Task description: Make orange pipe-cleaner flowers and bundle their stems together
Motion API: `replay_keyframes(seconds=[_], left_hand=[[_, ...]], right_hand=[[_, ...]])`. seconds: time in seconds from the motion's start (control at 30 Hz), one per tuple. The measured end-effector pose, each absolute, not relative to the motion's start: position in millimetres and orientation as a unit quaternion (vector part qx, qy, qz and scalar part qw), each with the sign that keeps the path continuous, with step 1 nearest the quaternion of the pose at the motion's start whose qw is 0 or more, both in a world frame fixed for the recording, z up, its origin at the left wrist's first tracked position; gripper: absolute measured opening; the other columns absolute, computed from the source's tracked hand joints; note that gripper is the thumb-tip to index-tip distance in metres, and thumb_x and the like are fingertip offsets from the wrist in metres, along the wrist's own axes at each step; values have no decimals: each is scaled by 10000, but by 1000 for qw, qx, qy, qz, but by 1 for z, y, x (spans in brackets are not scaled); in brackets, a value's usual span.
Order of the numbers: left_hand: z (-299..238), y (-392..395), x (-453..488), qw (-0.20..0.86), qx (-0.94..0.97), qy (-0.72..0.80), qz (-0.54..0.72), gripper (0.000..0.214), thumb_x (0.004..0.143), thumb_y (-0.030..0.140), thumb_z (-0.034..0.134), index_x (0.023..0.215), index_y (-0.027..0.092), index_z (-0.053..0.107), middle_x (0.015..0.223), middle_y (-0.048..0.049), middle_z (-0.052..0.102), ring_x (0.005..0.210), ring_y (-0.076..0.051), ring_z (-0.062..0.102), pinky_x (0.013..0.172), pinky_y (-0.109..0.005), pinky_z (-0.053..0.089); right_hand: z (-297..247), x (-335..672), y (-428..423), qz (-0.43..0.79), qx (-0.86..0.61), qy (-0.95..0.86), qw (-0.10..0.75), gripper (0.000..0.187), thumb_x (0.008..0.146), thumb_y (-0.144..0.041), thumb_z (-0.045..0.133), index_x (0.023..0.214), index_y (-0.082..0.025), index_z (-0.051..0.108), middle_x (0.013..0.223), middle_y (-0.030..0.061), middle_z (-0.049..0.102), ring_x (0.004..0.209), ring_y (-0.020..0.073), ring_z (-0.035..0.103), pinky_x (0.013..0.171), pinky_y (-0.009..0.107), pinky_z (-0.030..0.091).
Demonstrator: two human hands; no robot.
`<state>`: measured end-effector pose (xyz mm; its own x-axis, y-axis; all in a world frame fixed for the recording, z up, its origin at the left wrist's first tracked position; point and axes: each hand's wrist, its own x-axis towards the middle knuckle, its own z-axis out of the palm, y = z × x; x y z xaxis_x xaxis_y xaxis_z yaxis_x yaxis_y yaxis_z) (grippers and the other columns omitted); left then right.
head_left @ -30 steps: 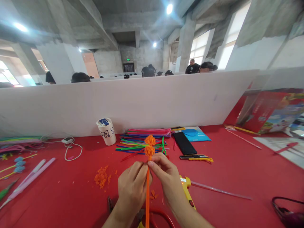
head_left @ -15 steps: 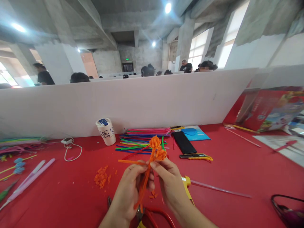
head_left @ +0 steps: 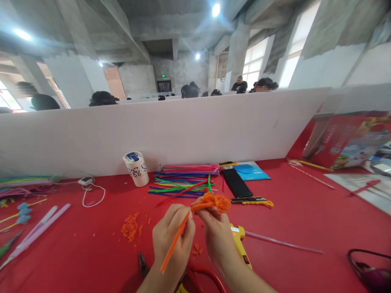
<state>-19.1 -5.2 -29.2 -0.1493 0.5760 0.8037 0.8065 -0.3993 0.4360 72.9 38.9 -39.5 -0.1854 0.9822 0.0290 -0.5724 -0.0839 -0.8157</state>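
Observation:
Both of my hands meet over the red table, closed on a bunch of orange pipe cleaners (head_left: 176, 240) with fluffy orange heads. My left hand (head_left: 171, 236) pinches the stems, and one long stem slants down over its back. Close beside it, my right hand (head_left: 218, 232) grips the bunch just below the orange flower-like heads (head_left: 216, 202), which point right. Its fingertips are partly hidden behind the heads. Under my wrists lie red-handled scissors or pliers (head_left: 210, 277), partly covered. A yellow glue gun (head_left: 240, 242) with a clear glue stick lies right of my right hand.
Orange fluff scraps (head_left: 130, 227) lie left of my hands. Colourful pipe cleaners (head_left: 180, 183), a black phone-like slab (head_left: 237, 183), a yellow cutter (head_left: 256, 202) and a patterned cup (head_left: 136, 169) stand or lie further back. A white partition (head_left: 183, 134) runs behind them.
The orange bunch has tipped from upright to lying rightward, its heads lower now. My left hand has turned over, its back facing up, and my fingers have shifted along the stems.

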Motion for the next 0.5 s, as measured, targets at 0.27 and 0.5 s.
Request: replay_keyframes(seconds=[0.27, 0.5], left_hand=[[-33, -9, -20, 166, -664, -515, -516, 164, 777, 68, 549, 875, 177, 623, 782, -53, 665, 681, -138, 628, 636, -226, 490], [0, -15, -14, -499, -327, -476, -646, 96, 725, 216, 603, 650, 156, 605, 497, 15, 583, 450, -108, 551, 476, -205, 448]], right_hand=[[-34, 74, 29, 674, -302, -345, 579, 154, 600, -291, 784, 686, -195, 701, 679, -6, 672, 678, 145, 567, 698, 266, 447], [-19, 84, 32, 725, -191, -427, 506, 134, 720, -303, 699, 654, -189, 673, 506, -25, 589, 425, 115, 506, 439, 244, 418]])
